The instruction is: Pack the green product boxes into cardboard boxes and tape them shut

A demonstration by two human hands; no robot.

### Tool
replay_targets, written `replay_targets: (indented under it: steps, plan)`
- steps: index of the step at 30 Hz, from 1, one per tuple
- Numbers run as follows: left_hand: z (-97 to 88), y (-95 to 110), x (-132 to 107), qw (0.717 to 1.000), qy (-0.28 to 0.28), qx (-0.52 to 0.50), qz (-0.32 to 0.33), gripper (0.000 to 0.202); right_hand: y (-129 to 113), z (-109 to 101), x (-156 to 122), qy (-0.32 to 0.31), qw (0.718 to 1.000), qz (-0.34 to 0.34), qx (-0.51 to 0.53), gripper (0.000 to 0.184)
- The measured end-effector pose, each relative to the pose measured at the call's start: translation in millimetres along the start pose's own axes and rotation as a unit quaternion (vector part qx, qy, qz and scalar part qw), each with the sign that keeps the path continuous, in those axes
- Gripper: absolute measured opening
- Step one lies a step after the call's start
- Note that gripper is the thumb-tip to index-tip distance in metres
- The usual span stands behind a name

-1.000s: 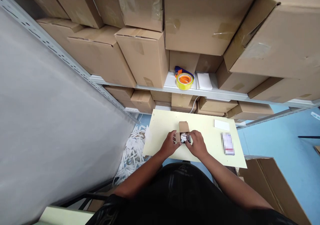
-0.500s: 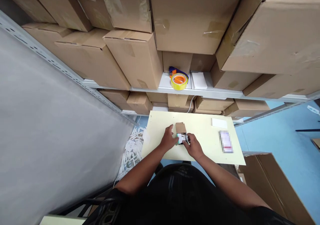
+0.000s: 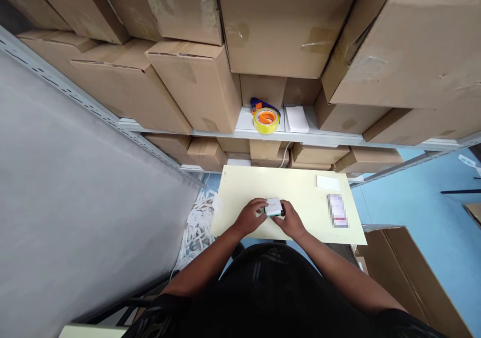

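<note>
A small white box [image 3: 273,206] with a green edge is between my hands, above the pale table [image 3: 240,182]. Its white lid faces up with small dark print on it. My left hand [image 3: 252,214] grips the box's left side, with fingers at the top and thumb at the lower corner. On the right side, my right hand [image 3: 289,219] holds the box with thumb in front and fingers behind. Something dark shows between the right fingers and the box; I cannot make it out. The inside of the box is hidden.
A white flat box [image 3: 327,183] and a blurred-out phone-like item [image 3: 338,210] lie on the table's right side. A yellow tape roll [image 3: 266,121] in a dispenser sits on the shelf [image 3: 221,134] among cardboard boxes [image 3: 199,79]. Paper scraps [image 3: 193,227] cover the floor at left.
The small box was open, with its brown flap up and a light-coloured item and cable inside. Now its white lid is down over the contents, and my left fingers have closed in on it.
</note>
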State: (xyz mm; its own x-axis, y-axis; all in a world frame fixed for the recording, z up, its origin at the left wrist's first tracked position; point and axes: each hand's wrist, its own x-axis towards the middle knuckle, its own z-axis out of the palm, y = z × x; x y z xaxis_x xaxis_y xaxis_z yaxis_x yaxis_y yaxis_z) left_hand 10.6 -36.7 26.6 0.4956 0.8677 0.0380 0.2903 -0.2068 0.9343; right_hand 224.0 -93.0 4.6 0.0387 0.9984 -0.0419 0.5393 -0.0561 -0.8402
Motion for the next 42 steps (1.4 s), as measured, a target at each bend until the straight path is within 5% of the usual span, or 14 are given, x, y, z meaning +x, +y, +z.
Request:
replay_targets:
  steps: [5, 19, 28, 34, 38, 42]
  plan:
    - [1.0, -11, -5, 0.998, -0.012, 0.059, 0.028, 0.049, 2, -4, -2, -0.021, 0.999, 0.019, 0.037, 0.052]
    - [-0.2, -21, -3, 0.959, -0.029, 0.252, 0.122, 0.024, 1, -4, -4, -0.03, 0.998, 0.042, 0.044, 0.047]
    - [5.7, -21, -12, 0.973, -0.026, 0.203, 0.11, 0.026, 2, -1, -4, -0.031, 0.994, 0.076, 0.068, 0.034]
    - [18.0, -16, -26, 0.999, 0.01, 0.043, -0.019, 0.052, 4, 0, 1, -0.036, 0.988, 0.121, 0.084, 0.034]
    - [32.1, -25, -28, 0.975, 0.049, -0.12, -0.182, 0.076, 23, 0, -4, -0.085, 0.981, 0.121, 0.125, 0.05]
    - [42.3, -32, -23, 0.958, 0.016, -0.158, -0.24, 0.071, 41, -2, -4, -0.175, 0.97, 0.142, 0.094, 0.067]
